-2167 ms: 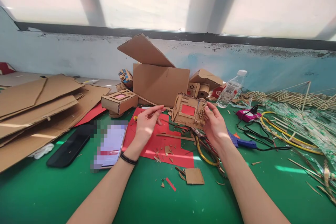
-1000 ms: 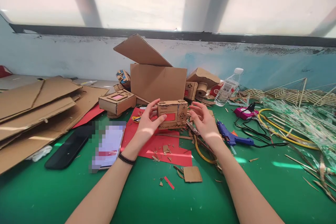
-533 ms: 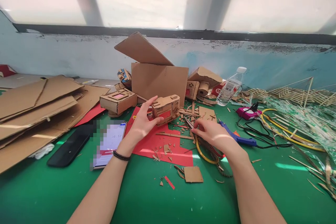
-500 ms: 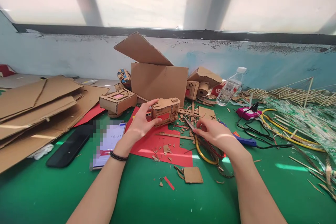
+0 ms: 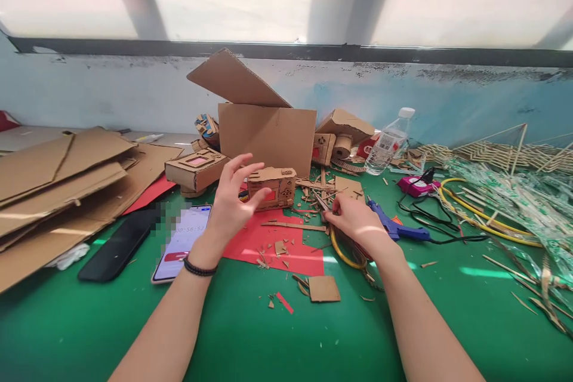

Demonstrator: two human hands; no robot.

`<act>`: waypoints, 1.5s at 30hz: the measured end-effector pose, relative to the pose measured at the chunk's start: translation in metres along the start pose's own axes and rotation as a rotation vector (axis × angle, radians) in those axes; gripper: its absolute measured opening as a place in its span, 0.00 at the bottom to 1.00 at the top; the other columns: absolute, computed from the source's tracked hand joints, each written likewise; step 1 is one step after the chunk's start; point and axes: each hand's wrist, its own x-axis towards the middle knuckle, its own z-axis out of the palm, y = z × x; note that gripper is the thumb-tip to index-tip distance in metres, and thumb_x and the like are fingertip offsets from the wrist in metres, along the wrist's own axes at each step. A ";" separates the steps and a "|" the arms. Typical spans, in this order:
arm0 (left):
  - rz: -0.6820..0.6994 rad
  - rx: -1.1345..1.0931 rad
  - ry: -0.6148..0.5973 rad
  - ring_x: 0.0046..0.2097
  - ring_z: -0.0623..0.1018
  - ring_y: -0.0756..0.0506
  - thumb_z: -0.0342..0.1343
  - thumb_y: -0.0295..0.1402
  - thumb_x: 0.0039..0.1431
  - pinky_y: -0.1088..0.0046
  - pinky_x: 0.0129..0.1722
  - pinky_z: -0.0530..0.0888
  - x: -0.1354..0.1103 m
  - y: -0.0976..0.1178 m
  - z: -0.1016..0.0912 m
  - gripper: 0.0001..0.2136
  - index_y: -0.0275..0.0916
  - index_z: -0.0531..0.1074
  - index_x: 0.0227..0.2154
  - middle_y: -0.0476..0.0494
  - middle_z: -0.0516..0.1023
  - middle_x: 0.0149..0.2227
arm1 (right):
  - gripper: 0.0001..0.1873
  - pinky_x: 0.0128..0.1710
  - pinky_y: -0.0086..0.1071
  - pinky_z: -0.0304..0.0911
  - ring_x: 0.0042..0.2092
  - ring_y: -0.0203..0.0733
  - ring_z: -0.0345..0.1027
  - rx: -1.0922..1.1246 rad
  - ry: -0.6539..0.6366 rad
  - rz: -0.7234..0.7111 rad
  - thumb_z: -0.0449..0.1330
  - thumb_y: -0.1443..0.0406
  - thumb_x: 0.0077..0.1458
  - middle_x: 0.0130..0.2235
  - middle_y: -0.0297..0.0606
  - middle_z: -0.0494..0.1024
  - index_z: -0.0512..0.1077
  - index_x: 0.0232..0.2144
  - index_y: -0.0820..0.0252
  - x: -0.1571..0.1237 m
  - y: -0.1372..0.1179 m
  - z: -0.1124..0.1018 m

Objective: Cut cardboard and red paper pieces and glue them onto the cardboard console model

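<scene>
A small cardboard model camera (image 5: 284, 190) with a red panel stands on red paper (image 5: 250, 245). My left hand (image 5: 230, 206) is just left of it, open, fingers spread and curved; nothing is in its grasp. Low over the table, my right hand (image 5: 356, 218) has its fingers closed around a pair of scissors. Their metal blades point up and left among cardboard scraps, while a yellow handle loop (image 5: 342, 255) shows below the palm. The hand hides the scissors' middle. A blue glue gun (image 5: 398, 228) lies right of this hand.
Cardboard sheets (image 5: 58, 191) are stacked at left, near a black phone-shaped object (image 5: 114, 250) and a lit phone (image 5: 181, 245). A cardboard box (image 5: 266, 137) stands behind, with a plastic bottle (image 5: 389, 143) to its right. Sticks and plastic wrap (image 5: 514, 203) cover the far right.
My left hand has let go of the model camera and drawn back slightly left, fingers spreading. My right hand has closed further over the scissors. The view has shifted slightly.
</scene>
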 end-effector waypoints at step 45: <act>-0.750 -0.919 0.072 0.39 0.84 0.44 0.69 0.35 0.53 0.70 0.35 0.85 -0.006 0.052 0.035 0.17 0.38 0.73 0.43 0.42 0.81 0.42 | 0.18 0.36 0.40 0.73 0.35 0.48 0.75 1.170 0.140 -0.115 0.68 0.49 0.51 0.33 0.38 0.81 0.73 0.35 0.55 0.005 0.017 -0.010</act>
